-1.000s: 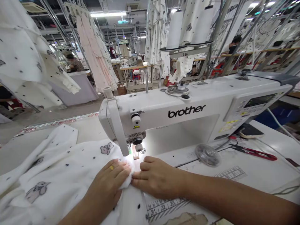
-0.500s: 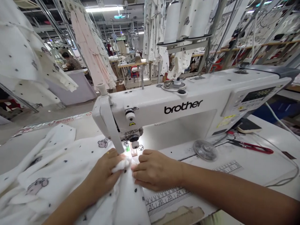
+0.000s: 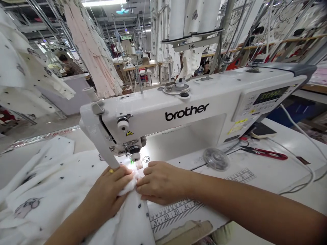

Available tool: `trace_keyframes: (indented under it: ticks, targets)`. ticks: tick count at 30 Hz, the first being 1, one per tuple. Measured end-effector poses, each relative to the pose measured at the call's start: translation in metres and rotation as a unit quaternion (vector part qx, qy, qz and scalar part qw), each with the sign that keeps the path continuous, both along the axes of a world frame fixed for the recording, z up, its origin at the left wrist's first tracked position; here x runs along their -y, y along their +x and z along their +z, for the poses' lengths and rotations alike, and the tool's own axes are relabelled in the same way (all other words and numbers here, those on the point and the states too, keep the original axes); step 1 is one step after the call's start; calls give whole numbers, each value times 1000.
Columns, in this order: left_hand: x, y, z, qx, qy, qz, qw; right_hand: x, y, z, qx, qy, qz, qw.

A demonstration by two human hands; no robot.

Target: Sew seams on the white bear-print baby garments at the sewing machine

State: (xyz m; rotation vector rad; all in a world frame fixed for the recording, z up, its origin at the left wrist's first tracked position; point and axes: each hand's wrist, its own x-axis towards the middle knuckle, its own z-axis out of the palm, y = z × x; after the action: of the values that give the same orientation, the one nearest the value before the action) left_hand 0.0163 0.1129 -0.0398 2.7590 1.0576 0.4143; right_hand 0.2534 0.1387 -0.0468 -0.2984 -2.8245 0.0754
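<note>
At one sewing machine [image 3: 163, 115], two hands [image 3: 160, 182], one garment [image 3: 133, 217]

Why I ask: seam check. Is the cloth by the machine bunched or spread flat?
Bunched: the white dotted cloth is gathered into a fold between the left hand and right hand, near the machine.

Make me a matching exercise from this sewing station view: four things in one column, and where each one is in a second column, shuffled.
Things:
1. Thread snips
2. Ring
3. Printed ruler scale
4. Thread cones

Places:
A. On a stand above the Brother sewing machine
B. On a finger of the left hand
C. On the table, right of the machine's head
D. On the table top, just below the right hand

Pairs: 1-C, 2-B, 3-D, 4-A
</note>
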Motion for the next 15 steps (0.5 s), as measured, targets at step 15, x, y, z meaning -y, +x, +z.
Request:
trace_keyframes:
  ticks: [15]
  targets:
    - [17,-7,-10,-71,140,-14,987,-8,5,1,-30,-95,-100,990]
